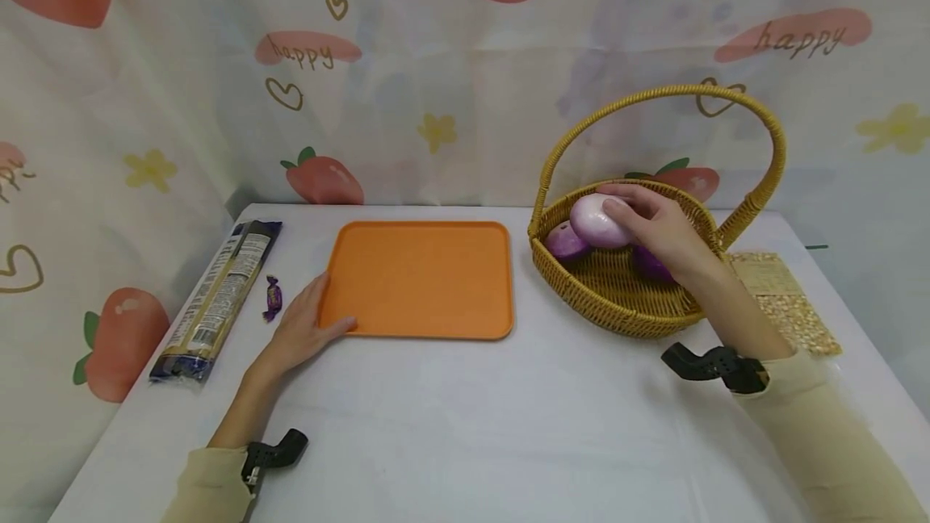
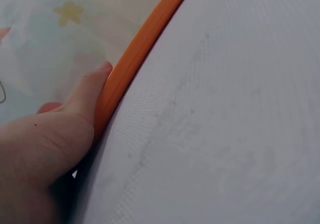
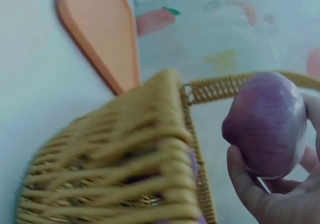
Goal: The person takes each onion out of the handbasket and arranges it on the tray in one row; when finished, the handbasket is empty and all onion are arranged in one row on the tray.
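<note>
My right hand point(image 1: 654, 224) holds a shiny purple onion point(image 1: 599, 221) between thumb and fingers, over the mouth of a wicker basket point(image 1: 617, 313) with a tall arched handle. In the right wrist view the onion point(image 3: 270, 124) is raised beside the basket's rim, its pointed end facing left. Inside the basket lie another purple onion point(image 1: 567, 242) and a darker purple one point(image 1: 651, 265), partly covered by my wrist. My left hand point(image 1: 299, 329) rests at the left front corner of an orange tray point(image 1: 421, 281). Its thumb lies along the rim point(image 2: 125, 69).
Left of the tray lie a small purple-wrapped candy point(image 1: 272, 299) and a long clear-and-blue packet point(image 1: 218, 297) with pale contents. A flat packet of tan bits point(image 1: 792, 305) sits right of the basket, partly behind my right forearm. A printed curtain point(image 1: 436, 63) hangs behind the white-covered table point(image 1: 465, 426).
</note>
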### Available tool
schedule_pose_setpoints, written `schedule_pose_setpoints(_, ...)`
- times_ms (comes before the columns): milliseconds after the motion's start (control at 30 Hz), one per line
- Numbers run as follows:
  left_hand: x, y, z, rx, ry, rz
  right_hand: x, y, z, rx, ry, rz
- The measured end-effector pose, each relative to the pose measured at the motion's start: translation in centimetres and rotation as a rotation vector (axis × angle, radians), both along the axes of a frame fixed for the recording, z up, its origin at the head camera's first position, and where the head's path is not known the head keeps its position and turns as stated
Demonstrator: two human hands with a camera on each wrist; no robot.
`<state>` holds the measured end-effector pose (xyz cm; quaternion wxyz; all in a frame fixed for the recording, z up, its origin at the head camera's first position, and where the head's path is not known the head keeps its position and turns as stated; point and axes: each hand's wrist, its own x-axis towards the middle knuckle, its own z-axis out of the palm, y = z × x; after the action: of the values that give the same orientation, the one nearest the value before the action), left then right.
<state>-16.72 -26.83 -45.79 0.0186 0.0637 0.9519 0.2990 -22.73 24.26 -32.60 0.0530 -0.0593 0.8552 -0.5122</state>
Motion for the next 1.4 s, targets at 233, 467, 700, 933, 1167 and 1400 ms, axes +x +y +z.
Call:
schedule_pose_setpoints(233,0.0,-0.1,-0.3,0.003,0.016,0.000,1.6,-1.6,-0.1,0.035,0.090,-0.002)
schedule_pose_setpoints(467,-0.2,0.0,-0.5,-0.004,0.027,0.000,2.6,-2.5,0.3,0.035,0.126,0.019)
schedule_pose_setpoints(700,-0.3,-0.2,-0.6,-0.015,0.010,0.010,3.2,-3.7,0.3,0.056,0.130,0.050)
schedule_pose_setpoints(933,-0.3,-0.2,-0.5,-0.014,0.010,0.004,3.8,-4.9,0.6,0.126,0.170,0.091)
schedule_pose_setpoints(1167,-0.3,-0.2,-0.5,-0.012,0.010,0.005,3.8,-6.5,0.6,0.115,0.197,0.154)
schedule_pose_setpoints(1400,-0.1,-0.2,-0.5,-0.020,0.005,0.008,3.3,-8.2,0.4,0.122,0.169,0.212)
